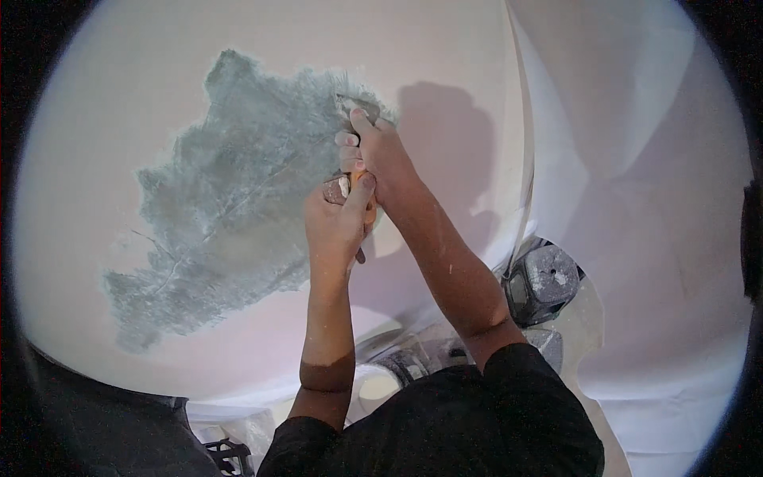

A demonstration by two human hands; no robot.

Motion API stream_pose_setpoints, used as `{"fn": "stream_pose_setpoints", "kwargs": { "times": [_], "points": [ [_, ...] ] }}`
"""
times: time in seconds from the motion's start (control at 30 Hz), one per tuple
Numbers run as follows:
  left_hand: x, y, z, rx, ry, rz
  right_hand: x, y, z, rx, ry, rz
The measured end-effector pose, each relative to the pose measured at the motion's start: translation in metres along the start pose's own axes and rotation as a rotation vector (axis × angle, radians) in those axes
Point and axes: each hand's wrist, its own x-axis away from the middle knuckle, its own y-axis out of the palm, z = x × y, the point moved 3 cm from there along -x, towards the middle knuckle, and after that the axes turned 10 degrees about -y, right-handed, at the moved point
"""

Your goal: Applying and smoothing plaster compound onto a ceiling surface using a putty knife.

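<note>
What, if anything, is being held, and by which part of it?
A scraper-like tool: the right hand holds it near the blade; the left hand grips the orange handle. Whether the brown piece there is separate is unclear.

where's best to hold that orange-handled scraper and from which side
Likely the orange handle, coming from below in the view: the scraper's flat blade points up over the grey patch, and the handle leads down through the left hand.

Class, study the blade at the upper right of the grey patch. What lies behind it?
Around the blade, the grey patch shows on the pale surface. The part directly behind the blade is covered, so its colour and condition cannot be told.
</note>
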Motion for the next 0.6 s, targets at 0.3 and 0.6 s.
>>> {"fn": "stream_pose_setpoints", "kwargs": {
  "times": [0.3,0.6],
  "points": [
    [-0.002,0.002,-0.005,-0.024,0.01,-0.005,-0.001,-0.005,0.001,0.039,-0.018,0.025],
    [-0.008,0.005,-0.007,-0.002,0.03,-0.021,0.0,0.0,-0.004,-0.021,0.002,-0.028]
  ]
}}
